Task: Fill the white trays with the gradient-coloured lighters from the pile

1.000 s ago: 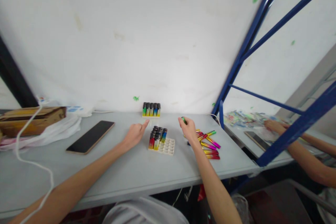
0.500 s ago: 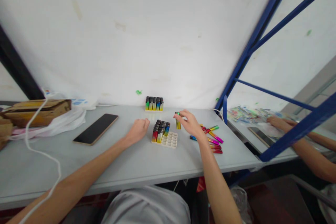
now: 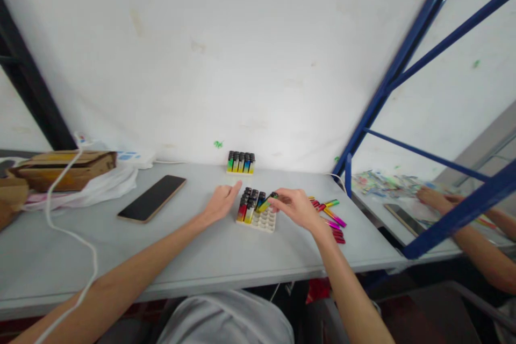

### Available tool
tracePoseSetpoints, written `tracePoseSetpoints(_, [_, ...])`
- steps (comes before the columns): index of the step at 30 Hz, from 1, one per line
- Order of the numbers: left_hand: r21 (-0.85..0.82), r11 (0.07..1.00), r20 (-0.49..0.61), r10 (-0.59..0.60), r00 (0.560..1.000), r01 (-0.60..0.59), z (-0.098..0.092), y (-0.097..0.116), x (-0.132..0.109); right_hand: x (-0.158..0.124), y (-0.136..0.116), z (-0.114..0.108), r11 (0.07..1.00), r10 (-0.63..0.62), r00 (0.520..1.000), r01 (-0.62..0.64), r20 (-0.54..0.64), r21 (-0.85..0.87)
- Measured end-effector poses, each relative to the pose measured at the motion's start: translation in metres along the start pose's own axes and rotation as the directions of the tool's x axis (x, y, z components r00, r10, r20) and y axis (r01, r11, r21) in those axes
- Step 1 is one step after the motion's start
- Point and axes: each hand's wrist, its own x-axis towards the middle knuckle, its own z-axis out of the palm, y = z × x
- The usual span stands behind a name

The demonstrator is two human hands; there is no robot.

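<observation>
Between the thumb and fingers of my right hand (image 3: 299, 205) is a yellow-green lighter (image 3: 265, 205), tilted over the white tray (image 3: 269, 227) of round-edged sockets. Its lower end is at the tray beside the lighters standing there; I cannot tell whether it sits in a socket. Several upright lighters (image 3: 243, 209), red, yellow and blue with black tops, fill the tray's left part. Just left of the tray is my left hand (image 3: 221, 202), its fingers curled in and its thumb stretched out, with nothing seen in it.
A full tray of lighters (image 3: 241, 163) stands by the wall. Loose shiny lighters (image 3: 334, 220) lie right of my right hand. A phone (image 3: 152, 199), a cardboard box (image 3: 66, 169) and a white cable (image 3: 86, 242) are leftward. Past the blue frame (image 3: 377, 88) another person's hands (image 3: 433, 199) work.
My right hand has brought the lighter left and down to the tray, tilting it. My left thumb has stretched out from the fist. The camera view has shifted slightly.
</observation>
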Motion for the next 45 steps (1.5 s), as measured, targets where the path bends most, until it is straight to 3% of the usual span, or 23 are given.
tracePoseSetpoints(7, [-0.197, 0.98, 0.122, 0.029, 0.992, -0.005, 0.007, 0.011, 0.0, 0.008, 0.007, 0.026, 0.994, -0.027, 0.998, 0.033, 0.062, -0.102])
tracePoseSetpoints(11, [-0.214, 0.977, 0.131, 0.021, 0.991, 0.007, 0.008, 0.009, 0.002, 0.011, 0.005, 0.027, 0.989, -0.049, 0.994, 0.062, 0.1, -0.132])
tracePoseSetpoints(17, [-0.192, 0.981, 0.099, 0.024, 0.995, -0.005, 0.01, 0.008, 0.004, 0.015, 0.012, 0.034, 0.974, 0.056, 0.993, -0.031, 0.107, -0.226])
tracePoseSetpoints(21, [-0.218, 0.976, 0.053, -0.012, 0.999, 0.024, 0.01, 0.006, 0.008, 0.005, 0.014, 0.003, 0.991, 0.03, 0.986, -0.008, 0.163, -0.133])
tracePoseSetpoints(24, [-0.254, 0.965, 0.006, -0.069, 0.998, 0.068, 0.012, 0.003, 0.014, -0.009, 0.023, -0.041, 0.986, 0.047, 0.999, -0.047, -0.003, -0.159])
tracePoseSetpoints(28, [-0.317, 0.94, 0.134, -0.089, 0.987, 0.128, 0.015, -0.001, 0.022, -0.018, 0.058, -0.082, 0.95, 0.148, 0.969, -0.195, -0.197, -0.243])
tracePoseSetpoints(31, [-0.345, 0.932, 0.192, -0.048, 0.98, 0.114, 0.015, 0.0, 0.023, -0.013, 0.091, -0.084, 0.901, 0.165, 0.94, -0.266, -0.298, -0.343])
tracePoseSetpoints(35, [-0.37, 0.928, 0.178, 0.031, 0.984, 0.038, 0.014, -0.001, 0.024, -0.002, 0.122, -0.068, 0.9, 0.198, 0.969, -0.24, -0.15, -0.363])
tracePoseSetpoints(38, [-0.379, 0.925, 0.157, 0.045, 0.987, 0.018, 0.014, -0.003, 0.024, 0.0, 0.13, -0.061, 0.889, 0.213, 0.971, -0.237, -0.105, -0.392])
tracePoseSetpoints(41, [-0.413, 0.911, 0.108, 0.044, 0.993, 0.005, 0.015, 0.001, 0.02, 0.0, 0.129, -0.058, 0.898, 0.199, 0.968, -0.242, -0.15, -0.369])
tracePoseSetpoints(45, [-0.474, 0.88, 0.084, 0.011, 0.996, 0.03, 0.015, 0.008, 0.011, 0.004, 0.122, -0.053, 0.974, 0.176, 0.956, -0.203, -0.234, -0.095])
